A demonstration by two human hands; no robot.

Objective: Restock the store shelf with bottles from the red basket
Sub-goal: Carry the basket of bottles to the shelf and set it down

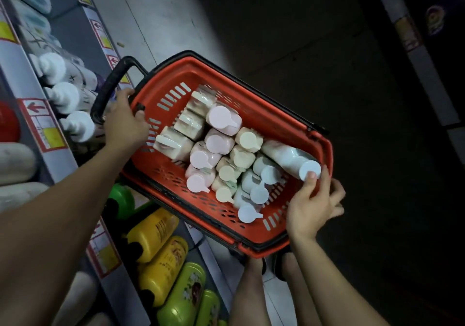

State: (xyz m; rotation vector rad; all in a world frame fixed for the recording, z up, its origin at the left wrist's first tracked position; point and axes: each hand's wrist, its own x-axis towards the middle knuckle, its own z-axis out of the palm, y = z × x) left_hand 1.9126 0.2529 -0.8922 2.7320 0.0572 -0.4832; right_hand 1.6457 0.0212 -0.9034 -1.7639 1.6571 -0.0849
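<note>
Right fingers (312, 177) pinched the lying bottle's (286, 155) cap to lift it; left hand (125, 121) gripped, probably steadying, the red basket (251, 114).

— Where are we?
— A shop aisle: shelf (63, 134) edges carry price tags (44, 124) with red arrows, rows of bottles (161, 257) below.
— And that?
— A red shopping basket (254, 94).

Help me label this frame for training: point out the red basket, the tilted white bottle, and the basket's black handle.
red basket (254, 116): head view, bare inner far wall.
tilted white bottle (289, 155): head view, mid body.
black handle (110, 84): head view, grip bar.
</note>
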